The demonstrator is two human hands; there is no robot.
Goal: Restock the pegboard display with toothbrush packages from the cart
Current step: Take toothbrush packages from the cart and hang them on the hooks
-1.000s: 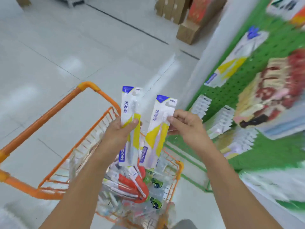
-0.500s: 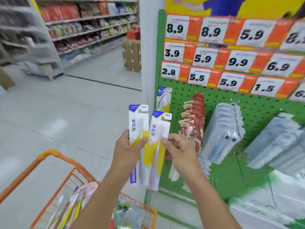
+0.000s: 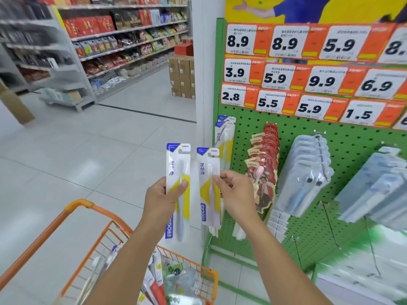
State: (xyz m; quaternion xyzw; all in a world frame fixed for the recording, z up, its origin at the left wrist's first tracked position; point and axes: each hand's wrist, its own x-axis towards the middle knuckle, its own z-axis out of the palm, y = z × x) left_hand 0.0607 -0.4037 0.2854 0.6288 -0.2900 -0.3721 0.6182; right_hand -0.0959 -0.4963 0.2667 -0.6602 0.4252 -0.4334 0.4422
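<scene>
Two upright toothbrush packages (image 3: pixel 178 190), brush heads up, each gripped by separate hands (image 3: pixel 161 198).

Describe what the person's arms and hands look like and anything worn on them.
Both forearms are bare up to the frame's bottom edge, with no sleeve in view. The left hand and right hand show no gloves, rings, watch or wristband. The fingernails look short and unpainted.

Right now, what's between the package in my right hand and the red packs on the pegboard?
In the head view, only the right hand itself lies between its toothbrush package and the red packs; behind it, green pegboard.
</scene>
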